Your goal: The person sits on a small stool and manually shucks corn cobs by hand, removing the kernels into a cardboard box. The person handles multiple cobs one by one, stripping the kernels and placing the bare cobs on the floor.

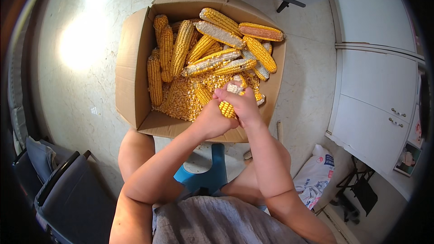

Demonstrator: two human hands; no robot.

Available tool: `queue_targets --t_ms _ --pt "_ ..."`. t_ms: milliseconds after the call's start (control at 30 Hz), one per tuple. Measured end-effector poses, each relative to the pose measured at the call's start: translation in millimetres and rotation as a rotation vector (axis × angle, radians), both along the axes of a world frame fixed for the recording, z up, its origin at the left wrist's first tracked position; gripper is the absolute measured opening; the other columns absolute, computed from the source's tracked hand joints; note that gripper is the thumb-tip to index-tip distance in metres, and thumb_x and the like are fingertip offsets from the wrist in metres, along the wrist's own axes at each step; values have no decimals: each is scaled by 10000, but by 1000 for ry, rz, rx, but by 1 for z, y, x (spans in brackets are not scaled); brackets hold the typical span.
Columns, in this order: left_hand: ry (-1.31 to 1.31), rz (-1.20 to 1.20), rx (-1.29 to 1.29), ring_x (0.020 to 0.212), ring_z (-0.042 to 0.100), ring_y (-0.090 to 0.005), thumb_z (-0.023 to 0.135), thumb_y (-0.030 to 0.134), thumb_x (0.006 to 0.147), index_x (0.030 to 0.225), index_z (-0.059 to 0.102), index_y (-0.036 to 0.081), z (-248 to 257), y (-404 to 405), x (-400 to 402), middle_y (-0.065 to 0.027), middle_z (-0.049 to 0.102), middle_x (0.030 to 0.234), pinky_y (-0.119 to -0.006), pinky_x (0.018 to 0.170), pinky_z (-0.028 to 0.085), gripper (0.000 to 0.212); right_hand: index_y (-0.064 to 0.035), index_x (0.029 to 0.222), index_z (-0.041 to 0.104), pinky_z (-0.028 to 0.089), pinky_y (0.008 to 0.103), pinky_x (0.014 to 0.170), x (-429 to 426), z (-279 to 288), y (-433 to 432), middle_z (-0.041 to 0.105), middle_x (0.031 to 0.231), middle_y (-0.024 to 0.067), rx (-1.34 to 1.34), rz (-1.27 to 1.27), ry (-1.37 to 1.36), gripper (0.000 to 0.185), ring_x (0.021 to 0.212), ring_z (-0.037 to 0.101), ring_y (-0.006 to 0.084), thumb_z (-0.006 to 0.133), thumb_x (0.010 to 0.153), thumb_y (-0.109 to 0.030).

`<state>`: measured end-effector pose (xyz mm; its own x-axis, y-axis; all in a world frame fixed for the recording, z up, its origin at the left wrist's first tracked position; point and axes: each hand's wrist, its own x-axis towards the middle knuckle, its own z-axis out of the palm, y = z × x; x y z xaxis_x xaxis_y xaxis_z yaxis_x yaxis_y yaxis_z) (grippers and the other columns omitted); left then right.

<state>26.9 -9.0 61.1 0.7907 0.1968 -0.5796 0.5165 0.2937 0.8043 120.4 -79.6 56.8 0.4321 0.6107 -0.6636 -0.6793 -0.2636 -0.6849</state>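
Note:
My left hand [215, 117] and my right hand [242, 103] are together above the near side of an open cardboard box [127, 71]. Both grip an ear of corn [227, 109], whose yellow kernels show between them; a partly stripped whitish part [234, 88] shows at my right fingers. Below the hands, loose corn kernels [183, 98] cover the box's bottom. A short yellow ear [202, 94] lies on them, left of my hands. Whole and partly stripped ears are piled at the box's far side, among them one with a bare reddish strip [261, 32].
A blue plastic stool [218, 162] is between my legs. A bare cob [279, 131] lies on the floor right of the box. A printed white sack [315, 176] stands at right, near white cabinets [373, 81]. Dark grey chairs [74, 196] are at lower left.

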Motion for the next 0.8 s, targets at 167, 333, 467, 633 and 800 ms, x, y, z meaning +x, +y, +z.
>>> queue_targets --t_ms 167,333,467,633,800 --pt "-33 24 -622 504 517 -151 604 -67 584 1027 415 39 13 9 2 -80 525 709 -252 374 404 493 -66 801 502 499 321 715 7 7 -5 587 742 59 207 52 -2 142 715 599 160 623 739 -26" --pt "3 48 -782 505 511 -149 595 -75 567 993 432 32 16 12 -2 -80 518 686 -243 365 391 467 -82 812 459 497 359 780 13 15 -4 579 733 74 292 156 61 210 740 598 182 639 712 -38" --pt "-83 -142 -1056 520 509 -151 652 -40 538 917 456 -8 0 14 -9 -98 519 708 -239 362 385 428 -74 797 459 486 384 807 15 27 -5 587 731 83 389 213 110 235 736 595 192 670 694 -63" --pt "-209 -300 -1512 477 485 -132 648 -16 566 908 483 4 1 10 -19 -85 517 699 -213 357 359 380 -68 777 465 483 399 783 9 32 -4 590 717 94 709 242 255 276 733 590 203 718 676 -107" --pt "-106 -3 -1249 487 483 -132 618 5 622 919 487 12 -1 11 -9 -65 518 704 -228 404 384 325 -30 847 501 495 323 703 19 20 -1 588 779 93 361 183 88 182 723 591 200 640 792 -133"
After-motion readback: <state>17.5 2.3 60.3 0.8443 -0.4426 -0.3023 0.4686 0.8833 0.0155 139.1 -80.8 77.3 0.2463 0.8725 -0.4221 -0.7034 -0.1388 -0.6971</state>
